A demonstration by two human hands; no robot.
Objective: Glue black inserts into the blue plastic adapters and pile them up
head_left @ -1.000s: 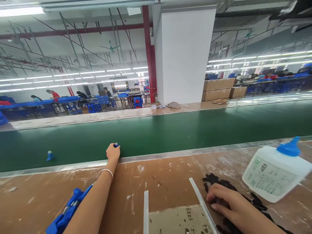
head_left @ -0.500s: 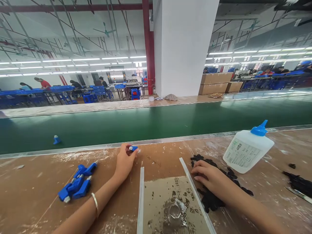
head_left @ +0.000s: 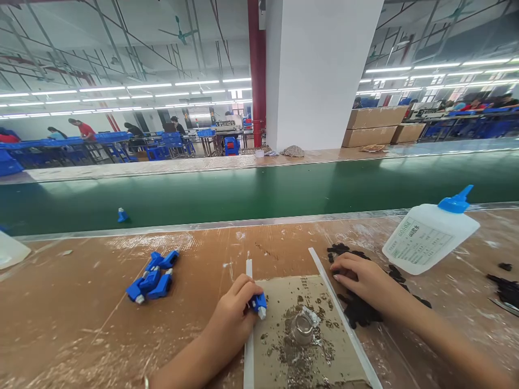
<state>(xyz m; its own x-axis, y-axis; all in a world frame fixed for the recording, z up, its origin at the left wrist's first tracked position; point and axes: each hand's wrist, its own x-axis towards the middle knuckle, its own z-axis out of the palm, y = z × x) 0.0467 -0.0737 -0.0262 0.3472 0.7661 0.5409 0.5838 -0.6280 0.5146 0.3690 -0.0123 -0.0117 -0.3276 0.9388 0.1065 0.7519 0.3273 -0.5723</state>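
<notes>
My left hand [head_left: 235,308] is closed around a small blue plastic part [head_left: 258,303] with a whitish tip pointing down and toward me. It is over the left edge of a taped board [head_left: 275,354]. My right hand [head_left: 363,281] is at the left side of a pile of small black pieces [head_left: 357,313]. Its thumb and fingers are curled together there; whatever lies between the fingertips is too small to make out. Near the board's middle, a small clear round cup [head_left: 302,328] stands among wet, shiny spots. More blue parts [head_left: 152,278] lie heaped to the left.
A white bottle with a blue nozzle [head_left: 430,237] leans at the right. More black pieces [head_left: 506,289] lie at the far right. Across the table runs a green belt [head_left: 227,194] carrying one blue part [head_left: 122,215]. A pale container [head_left: 10,251] shows at the left edge.
My left hand has come from near the belt edge toward me and right, to the board, bringing the blue part. My right hand stays at the black pile. The view has shifted slightly.
</notes>
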